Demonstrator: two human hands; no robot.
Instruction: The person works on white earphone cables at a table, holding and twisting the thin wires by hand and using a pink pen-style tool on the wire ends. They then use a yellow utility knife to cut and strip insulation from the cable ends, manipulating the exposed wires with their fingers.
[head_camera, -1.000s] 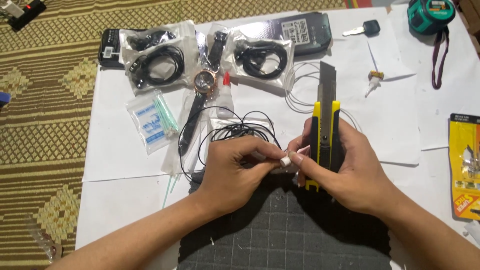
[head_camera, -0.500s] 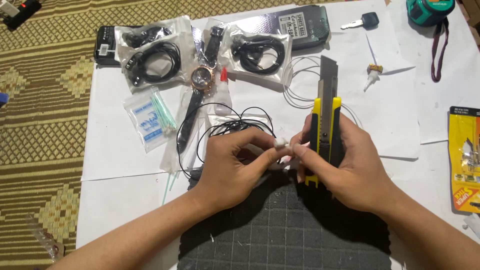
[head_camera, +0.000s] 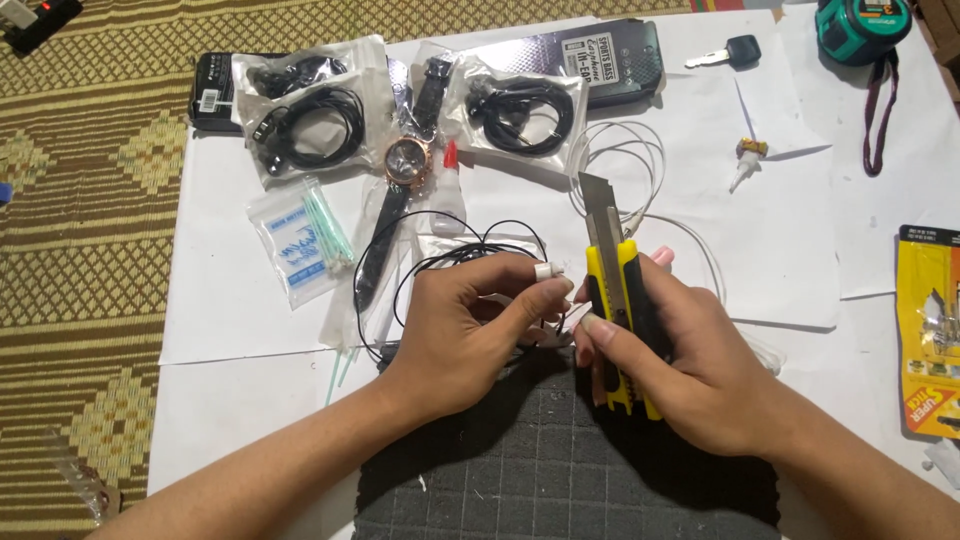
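Note:
My right hand (head_camera: 690, 365) grips a yellow and black utility knife (head_camera: 615, 290) with its blade extended and pointing away from me. My left hand (head_camera: 470, 325) pinches a small white piece (head_camera: 545, 270) at its fingertips, close to the knife handle, just left of it. A thin black cable (head_camera: 450, 260) coils on the white paper behind my left hand. Both hands hover over the far edge of a dark gridded cutting mat (head_camera: 560, 460). What lies between the fingertips of the two hands is partly hidden.
Bagged black earphones (head_camera: 305, 125) (head_camera: 515, 110), a wristwatch (head_camera: 405, 160), a bag of cotton swabs (head_camera: 305, 240), a white cable (head_camera: 625, 160), a dark box (head_camera: 610, 60), a key (head_camera: 730, 52), a green tape measure (head_camera: 860, 30) and a yellow glue pack (head_camera: 930, 330) lie on white paper sheets (head_camera: 760, 220) over a patterned mat.
My two hands have drawn closer together and the left fingertips have lifted the small white piece slightly. The knife stays in my right hand.

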